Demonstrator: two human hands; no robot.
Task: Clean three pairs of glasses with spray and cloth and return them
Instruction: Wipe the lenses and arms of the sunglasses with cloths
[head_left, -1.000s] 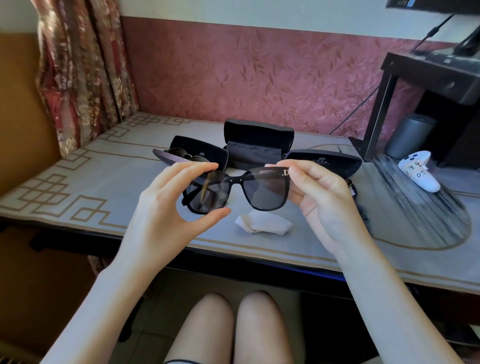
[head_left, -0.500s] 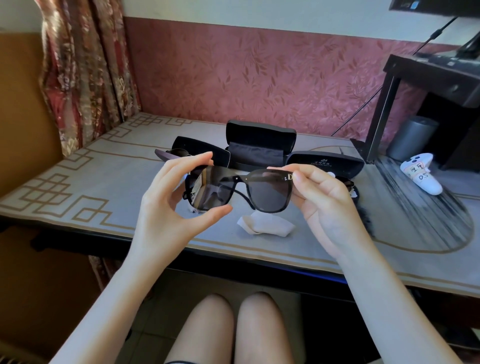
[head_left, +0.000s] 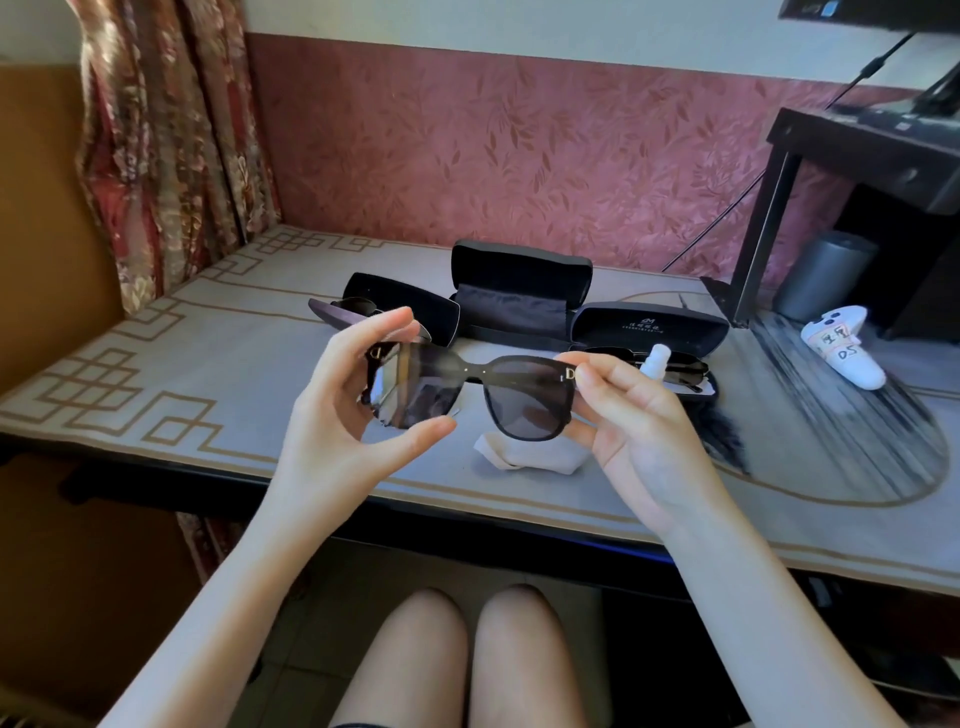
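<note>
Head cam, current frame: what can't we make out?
Head view.
Spray bottle: only its white top shows; the right hand hides the rest.
Glasses in the leftmost case: mostly behind the left hand.
Cloth: top edge behind the held sunglasses.
Print on the right case lid: too small to read.

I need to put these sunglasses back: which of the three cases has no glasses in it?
The middle case, lid upright, showing only dark lining. The left case and right case each hold a pair.
</note>
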